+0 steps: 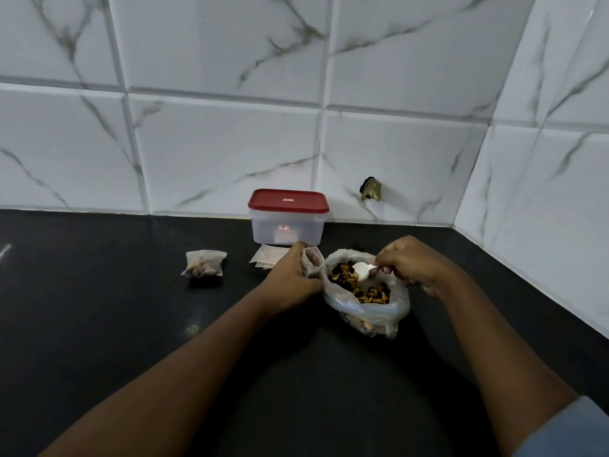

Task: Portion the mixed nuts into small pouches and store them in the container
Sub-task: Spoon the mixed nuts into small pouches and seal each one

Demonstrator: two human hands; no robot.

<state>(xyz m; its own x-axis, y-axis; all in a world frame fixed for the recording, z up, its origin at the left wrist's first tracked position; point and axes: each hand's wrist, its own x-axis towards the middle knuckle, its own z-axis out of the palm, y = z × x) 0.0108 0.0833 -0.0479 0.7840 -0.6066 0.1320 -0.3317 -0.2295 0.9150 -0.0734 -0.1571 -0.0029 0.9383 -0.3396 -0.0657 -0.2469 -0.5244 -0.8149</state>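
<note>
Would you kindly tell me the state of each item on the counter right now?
Container: lid on.
Filled pouch: full, lying alone.
Spare pouches: empty, flat.
Held pouch: upright, gripped by left hand.
Nut bag: open.
Spoon: gripped by right hand, over the nuts.

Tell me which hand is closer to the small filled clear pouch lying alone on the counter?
Left. The left hand is a little right of the small filled clear pouch; the right hand is farther right, over the big plastic bag of nuts.
</note>
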